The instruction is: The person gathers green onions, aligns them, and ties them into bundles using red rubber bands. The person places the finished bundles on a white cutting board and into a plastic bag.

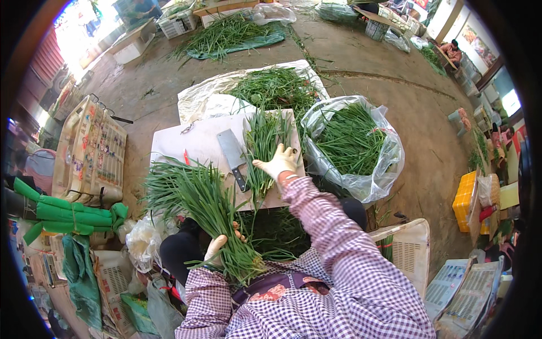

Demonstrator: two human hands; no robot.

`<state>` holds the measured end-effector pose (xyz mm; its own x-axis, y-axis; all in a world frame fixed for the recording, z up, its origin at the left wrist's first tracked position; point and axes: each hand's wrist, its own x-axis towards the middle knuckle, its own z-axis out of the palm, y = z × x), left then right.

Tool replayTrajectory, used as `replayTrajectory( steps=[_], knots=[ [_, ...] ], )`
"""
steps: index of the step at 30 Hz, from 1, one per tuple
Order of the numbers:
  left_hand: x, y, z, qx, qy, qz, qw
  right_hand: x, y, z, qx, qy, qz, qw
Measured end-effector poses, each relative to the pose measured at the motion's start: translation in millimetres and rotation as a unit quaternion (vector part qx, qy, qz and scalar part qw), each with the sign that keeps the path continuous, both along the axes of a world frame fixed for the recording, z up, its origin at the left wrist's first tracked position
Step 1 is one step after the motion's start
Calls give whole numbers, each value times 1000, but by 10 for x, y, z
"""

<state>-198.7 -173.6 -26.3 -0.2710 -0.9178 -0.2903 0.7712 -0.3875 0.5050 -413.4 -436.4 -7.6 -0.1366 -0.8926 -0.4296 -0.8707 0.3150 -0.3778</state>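
Observation:
My left hand point(217, 250), in a pale glove, grips a thick bunch of long green leaves point(207, 199), perhaps garlic chives, close to its cut ends above my lap. Part of that hand is hidden by the stalks. My gloved right hand point(279, 162) is spread over a flatter pile of the same greens point(264, 140) on a white board point(186, 137). Its fingers are apart and rest on or just above the leaves. Left of this pile lies a cleaver point(231, 148), its black handle point(240, 179) towards me. A small red-handled tool point(186, 156) is beside the bunch.
A clear plastic bag point(391, 161) of greens stands right of the board. Beyond the board, loose greens point(275, 87) lie on a white sheet point(194, 99). Plastic crates point(95, 148) stand at left, near a green-wrapped bundle point(72, 214). Another crate point(408, 250) is at my right.

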Motion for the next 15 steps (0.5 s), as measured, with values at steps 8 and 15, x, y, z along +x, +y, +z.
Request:
replayTrajectory(
  steps=[8, 15],
  knots=[
    [231, 60, -5, -43, -47, -39, 997, 200, 198, -457, -38, 96, -75, 992],
    [269, 129, 3, -63, -32, -41, 997, -435, 472, -662, -72, 18, -203, 976]
  ],
)
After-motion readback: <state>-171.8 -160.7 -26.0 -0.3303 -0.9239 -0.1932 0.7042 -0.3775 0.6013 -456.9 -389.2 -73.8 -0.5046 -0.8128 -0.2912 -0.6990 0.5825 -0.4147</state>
